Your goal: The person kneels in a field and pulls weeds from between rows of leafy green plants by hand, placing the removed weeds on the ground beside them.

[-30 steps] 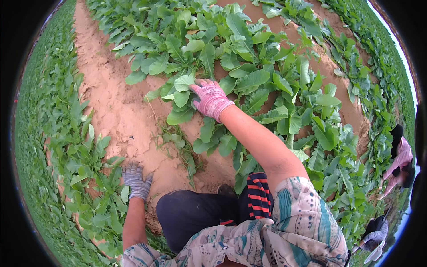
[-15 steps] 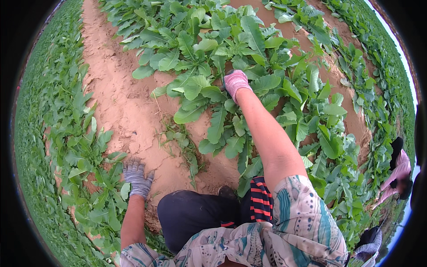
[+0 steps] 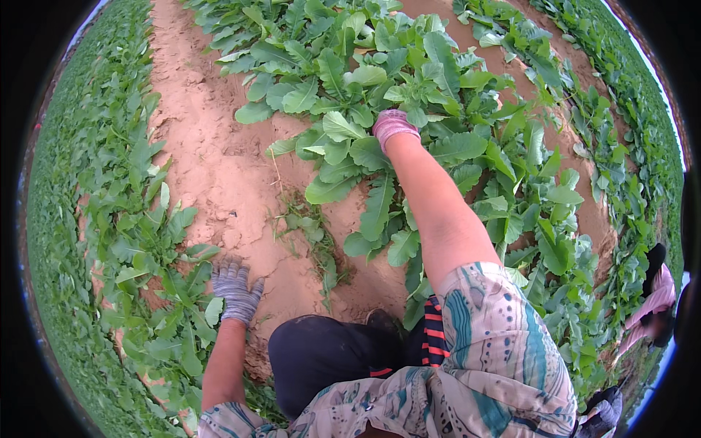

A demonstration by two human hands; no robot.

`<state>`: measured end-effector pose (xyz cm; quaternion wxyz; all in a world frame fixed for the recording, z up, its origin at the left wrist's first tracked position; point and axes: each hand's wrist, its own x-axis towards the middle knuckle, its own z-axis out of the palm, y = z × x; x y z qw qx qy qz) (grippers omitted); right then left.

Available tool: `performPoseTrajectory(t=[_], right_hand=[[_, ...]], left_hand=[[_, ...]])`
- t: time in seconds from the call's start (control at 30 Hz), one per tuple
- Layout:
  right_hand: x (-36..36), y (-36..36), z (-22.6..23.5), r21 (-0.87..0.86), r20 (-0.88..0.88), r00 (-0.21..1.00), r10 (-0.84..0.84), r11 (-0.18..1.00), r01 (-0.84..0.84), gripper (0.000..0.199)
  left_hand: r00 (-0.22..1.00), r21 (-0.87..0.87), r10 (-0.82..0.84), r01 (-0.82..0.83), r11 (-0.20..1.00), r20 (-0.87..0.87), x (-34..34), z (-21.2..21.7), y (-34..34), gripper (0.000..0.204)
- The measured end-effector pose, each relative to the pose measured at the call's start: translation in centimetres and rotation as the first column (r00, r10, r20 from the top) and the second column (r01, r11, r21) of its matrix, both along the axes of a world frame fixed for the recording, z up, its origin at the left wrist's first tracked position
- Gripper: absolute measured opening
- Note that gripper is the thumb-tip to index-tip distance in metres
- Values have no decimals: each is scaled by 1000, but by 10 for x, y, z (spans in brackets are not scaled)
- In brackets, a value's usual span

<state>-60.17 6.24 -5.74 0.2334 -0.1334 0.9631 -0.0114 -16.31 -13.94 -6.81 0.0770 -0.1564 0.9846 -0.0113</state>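
My left hand (image 3: 236,293), in a grey striped knit glove, lies flat on the bare soil (image 3: 219,197) with its fingers spread. It holds nothing and is beside the leafy row at the left. My right hand (image 3: 395,128), in a pink and white glove, reaches forward at arm's length into a dense clump of leafy green plants (image 3: 343,124). Leaves cover its fingers, so what they grip, if anything, is hidden. The leaves around it are broad, with wavy, lobed edges.
Small grassy weeds (image 3: 310,233) grow in the soil between my hands. My bent knee (image 3: 314,358) is close to the ground. More crop rows (image 3: 80,241) run along both sides. Another person in pink (image 3: 650,306) is at the far right edge.
My right hand has sunk deeper among the leaves, and a dark thing beside its glove no longer shows. The view has shifted slightly; my left hand stays flat on the soil.
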Motion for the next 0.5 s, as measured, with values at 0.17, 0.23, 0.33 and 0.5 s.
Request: performPoseTrajectory(t=[0.17,0.23,0.33,0.5], right_hand=[[-5,19,-28,-170,0,982,-189,968,186,49],[-4,31,-35,-329,0,971,-240,917,226,55],[2,44,-34,-398,44,977,-206,894,207,65],[6,20,-12,-365,-179,967,-183,925,108,60]], left_hand=[[1000,2,9,-9,1000,15,-1,1,0,49],[1000,0,12,-12,1000,9,-1,0,1,49],[1000,-16,7,-6,1000,20,0,0,1,48],[1000,-37,-22,21,999,-19,1,-1,0,46]])
